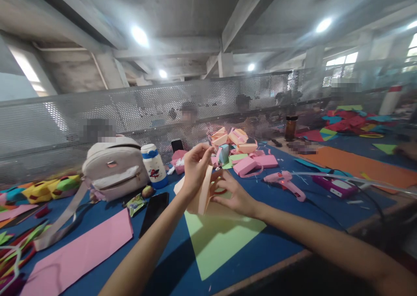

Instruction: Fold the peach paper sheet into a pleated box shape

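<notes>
A folded piece of peach paper [205,191] stands between my hands above the table. My left hand [195,163] is closed around its far side, with thumb and forefinger pinched near the top edge. From the right, my right hand [236,196] curls its fingers against the paper's edge. A small reddish shape shows by the right fingers, too unclear to name. Beneath both hands lies a pale green sheet [215,248] on the blue table surface. Beyond them is a heap of folded peach and pink paper pieces [247,146].
To the right lie a pink glue gun [286,184], a purple box [334,186] and orange sheets [365,159]. On the left are a backpack [114,165], a bottle [153,167], a dark phone [154,209] and a pink sheet [84,252]. A perforated metal screen [146,104] stands behind.
</notes>
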